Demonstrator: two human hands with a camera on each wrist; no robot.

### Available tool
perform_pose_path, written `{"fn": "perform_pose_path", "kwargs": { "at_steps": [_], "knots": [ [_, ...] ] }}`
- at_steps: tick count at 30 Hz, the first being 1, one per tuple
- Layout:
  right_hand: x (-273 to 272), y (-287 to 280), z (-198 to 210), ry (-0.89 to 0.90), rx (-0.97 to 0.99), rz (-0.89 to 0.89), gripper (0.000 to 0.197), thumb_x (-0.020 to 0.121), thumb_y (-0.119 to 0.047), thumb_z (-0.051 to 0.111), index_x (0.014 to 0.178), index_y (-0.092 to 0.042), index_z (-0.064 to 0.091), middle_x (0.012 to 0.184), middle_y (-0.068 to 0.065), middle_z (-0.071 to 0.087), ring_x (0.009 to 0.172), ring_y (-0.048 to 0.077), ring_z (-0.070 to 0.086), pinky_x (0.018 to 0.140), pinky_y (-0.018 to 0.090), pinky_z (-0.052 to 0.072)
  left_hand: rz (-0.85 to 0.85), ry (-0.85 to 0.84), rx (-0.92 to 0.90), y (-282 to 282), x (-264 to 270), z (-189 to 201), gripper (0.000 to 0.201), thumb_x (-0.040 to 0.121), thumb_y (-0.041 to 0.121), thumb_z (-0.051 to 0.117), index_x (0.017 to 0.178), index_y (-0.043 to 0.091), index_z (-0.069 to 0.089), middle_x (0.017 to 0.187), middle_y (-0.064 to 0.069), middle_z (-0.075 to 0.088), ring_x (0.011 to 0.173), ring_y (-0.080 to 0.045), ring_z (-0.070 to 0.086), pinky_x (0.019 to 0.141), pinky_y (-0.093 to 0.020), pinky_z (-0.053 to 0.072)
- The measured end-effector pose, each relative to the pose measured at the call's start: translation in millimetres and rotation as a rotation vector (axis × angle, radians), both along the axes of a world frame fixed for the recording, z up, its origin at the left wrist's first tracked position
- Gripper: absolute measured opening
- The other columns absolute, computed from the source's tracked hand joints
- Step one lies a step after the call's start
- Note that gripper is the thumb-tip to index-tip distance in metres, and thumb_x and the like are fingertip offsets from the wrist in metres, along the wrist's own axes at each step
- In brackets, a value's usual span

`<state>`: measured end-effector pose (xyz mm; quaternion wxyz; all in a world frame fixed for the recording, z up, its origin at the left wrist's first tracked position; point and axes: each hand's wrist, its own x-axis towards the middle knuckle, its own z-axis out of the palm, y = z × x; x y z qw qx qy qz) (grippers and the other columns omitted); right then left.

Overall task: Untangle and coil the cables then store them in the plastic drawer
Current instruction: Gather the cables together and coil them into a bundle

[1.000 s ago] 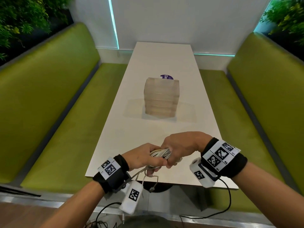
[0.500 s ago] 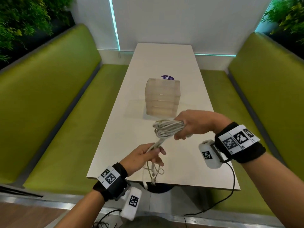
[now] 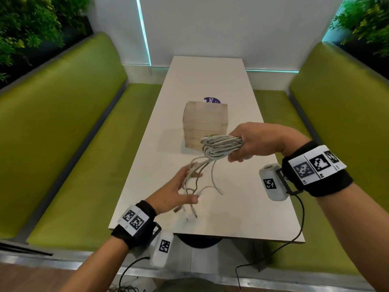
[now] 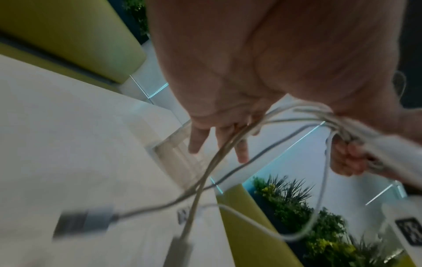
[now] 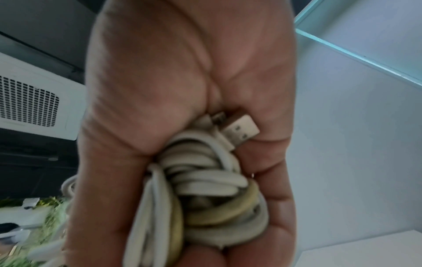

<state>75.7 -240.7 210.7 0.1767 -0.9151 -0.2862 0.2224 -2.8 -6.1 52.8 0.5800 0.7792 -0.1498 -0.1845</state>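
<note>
My right hand [image 3: 250, 144] grips a coiled bundle of white cables [image 3: 220, 147] in the air, just in front of the translucent plastic drawer unit [image 3: 205, 123]. Several loose strands [image 3: 197, 175] hang from the bundle down to the table, ending in plugs [image 3: 194, 213]. My left hand [image 3: 179, 190] is lower and nearer, fingers spread, with the strands running across them. In the right wrist view the coil [image 5: 205, 189] fills my fist and a USB plug [image 5: 242, 130] sticks out. In the left wrist view the straight fingers [image 4: 198, 139] touch blurred strands [image 4: 228, 150].
The white table [image 3: 210, 81] runs away from me between two green benches [image 3: 63, 133] [image 3: 336, 123]. A purple sticker [image 3: 211, 100] shows behind the drawer unit. Black wrist-camera leads [image 3: 299, 228] hang over the near table edge.
My right hand has lifted the bundle up and away, toward the drawer unit. My left hand has released its pinch and opened, and the loose strands now trail out longer between the hands.
</note>
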Motion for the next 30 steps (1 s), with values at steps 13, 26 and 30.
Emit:
{"fn": "perform_pose_path", "kwargs": {
  "at_steps": [13, 26, 30],
  "knots": [
    [-5, 18, -10, -0.025, -0.003, 0.053, 0.022, 0.081, -0.020, 0.071, 0.063, -0.023, 0.059, 0.055, -0.008, 0.061, 0.045, -0.001, 0.052, 0.047, 0.008, 0.038, 0.190, -0.131, -0.053, -41, 17, 32, 0.058, 0.077, 0.025, 0.077, 0.127, 0.021, 0.047, 0.111, 0.003, 0.065, 0.101, -0.005, 0.063, 0.086, -0.016, 0.045],
    [1, -5, -4, 0.034, 0.323, -0.126, 0.015, 0.083, -0.015, 0.072, 0.071, -0.007, 0.067, 0.065, 0.005, 0.068, 0.057, 0.012, 0.059, 0.057, 0.021, 0.048, 0.297, -0.012, -0.462, -27, 18, 32, 0.054, 0.088, 0.064, 0.043, 0.074, 0.013, 0.050, 0.049, 0.012, 0.029, 0.042, -0.008, 0.024, 0.046, -0.021, 0.024],
    [-14, 9, -32, 0.125, 0.577, -0.272, 0.014, 0.084, -0.012, 0.070, 0.072, -0.017, 0.065, 0.065, 0.001, 0.066, 0.056, 0.008, 0.059, 0.057, 0.019, 0.048, 0.382, 0.156, -0.597, -29, 20, 47, 0.064, 0.082, 0.069, 0.023, 0.075, 0.012, 0.052, 0.048, 0.010, 0.019, 0.042, -0.007, 0.013, 0.046, -0.026, 0.012]
  ]
}}
